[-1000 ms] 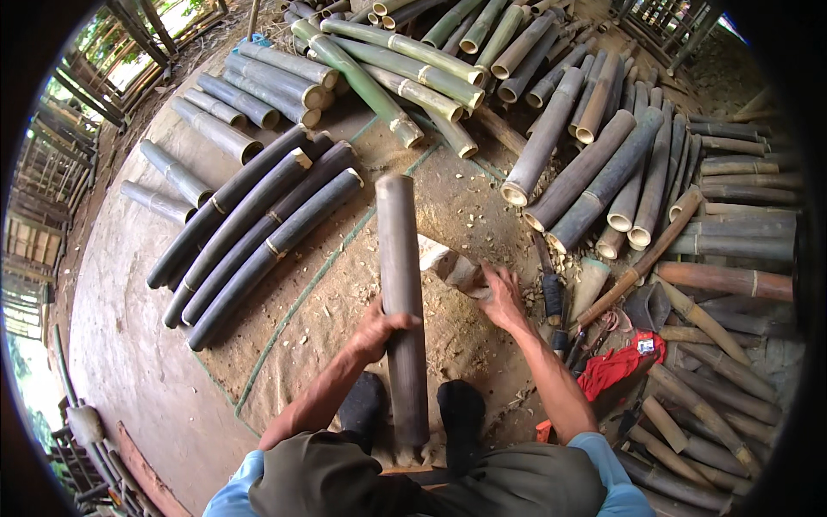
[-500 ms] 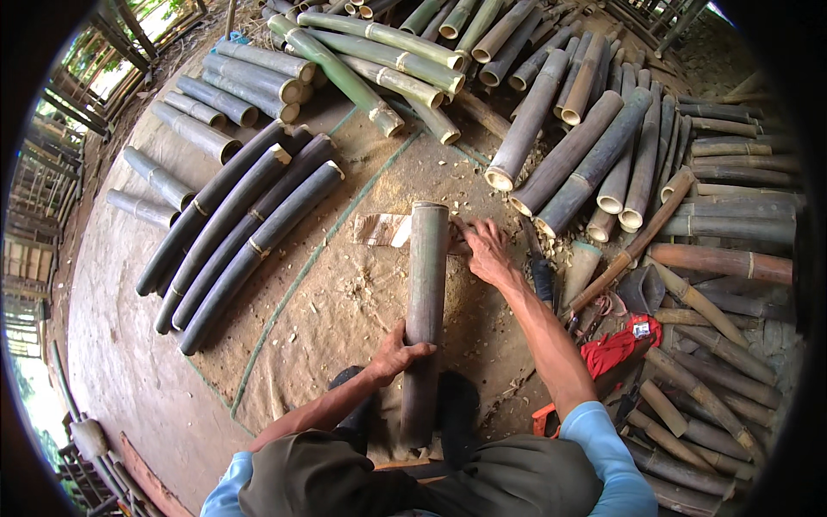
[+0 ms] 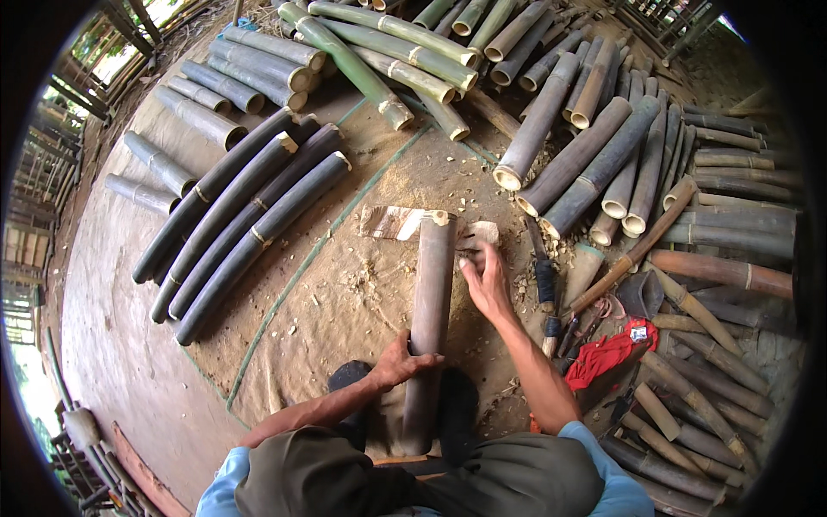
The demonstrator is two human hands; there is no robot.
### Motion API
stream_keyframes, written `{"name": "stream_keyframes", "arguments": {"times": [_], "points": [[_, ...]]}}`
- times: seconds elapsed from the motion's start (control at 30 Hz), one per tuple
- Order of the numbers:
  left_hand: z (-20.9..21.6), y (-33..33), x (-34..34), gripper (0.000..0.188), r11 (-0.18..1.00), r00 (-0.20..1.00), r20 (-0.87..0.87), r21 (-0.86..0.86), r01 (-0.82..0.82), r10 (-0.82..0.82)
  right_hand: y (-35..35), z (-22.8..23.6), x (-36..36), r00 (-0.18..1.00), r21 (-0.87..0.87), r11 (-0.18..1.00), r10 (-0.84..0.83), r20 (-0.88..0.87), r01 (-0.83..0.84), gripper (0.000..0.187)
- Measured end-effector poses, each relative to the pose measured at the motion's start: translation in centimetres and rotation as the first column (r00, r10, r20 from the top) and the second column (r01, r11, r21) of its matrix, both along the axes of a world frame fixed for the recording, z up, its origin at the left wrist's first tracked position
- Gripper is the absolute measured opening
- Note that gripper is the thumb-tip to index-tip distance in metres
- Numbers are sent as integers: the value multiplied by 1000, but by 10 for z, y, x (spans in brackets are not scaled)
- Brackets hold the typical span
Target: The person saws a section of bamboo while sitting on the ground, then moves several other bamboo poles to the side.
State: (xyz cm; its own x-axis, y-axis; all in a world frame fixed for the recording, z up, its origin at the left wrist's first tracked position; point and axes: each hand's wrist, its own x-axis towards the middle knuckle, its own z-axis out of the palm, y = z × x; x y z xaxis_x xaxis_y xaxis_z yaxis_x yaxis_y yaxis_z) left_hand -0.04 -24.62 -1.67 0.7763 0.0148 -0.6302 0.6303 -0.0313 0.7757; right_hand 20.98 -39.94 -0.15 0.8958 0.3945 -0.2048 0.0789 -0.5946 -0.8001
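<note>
A thick, grey-brown bamboo tube [image 3: 431, 293] stands tilted between my knees and feet. Around its lower half my left hand [image 3: 403, 362] is wrapped, with the thumb across the front. Behind the tube's upper end lies a worn brown-and-white strip [image 3: 392, 224], showing on both sides of it. Over the strip's right end my right hand [image 3: 487, 280] is bent, its fingers curled in toward the thumb; what they pinch is too small to make out. To the right of that hand lies a blade with a black-wrapped handle [image 3: 545, 280].
Several dark bamboo tubes [image 3: 250, 228] lie side by side at the left. Green bamboo lengths [image 3: 353, 69] are at the back, and piled tubes [image 3: 594, 172] at the right. A red cloth [image 3: 607, 355] lies near my right forearm. Shavings litter the brown ground sheet [image 3: 301, 336].
My right hand has turned and drawn slightly nearer, its fingers now curled. The upper end of the bamboo tube has tipped a little right and away from me.
</note>
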Motion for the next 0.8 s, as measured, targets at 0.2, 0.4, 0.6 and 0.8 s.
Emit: {"name": "stream_keyframes", "arguments": {"times": [0.2, 0.4, 0.6, 0.8], "points": [[17, -1, 1, 82, 999, 999, 37, 51, -3, 1, -13, -4, -93, 917, -30, 977, 186, -353, -210, 112], [4, 24, 14, 86, 976, 983, 121, -150, 156, -139, -7, -5, -107, 966, -45, 993, 97, -238, -111, 108], [40, 125, 70, 77, 908, 952, 187, 390, 154, -242, 1, -6, -98, 932, -30, 982, 166, -323, -185, 91], [85, 216, 147, 102, 434, 760, -36, 803, 409, -649, -2, 3, -99, 936, -14, 989, 134, -326, -146, 97]]}}
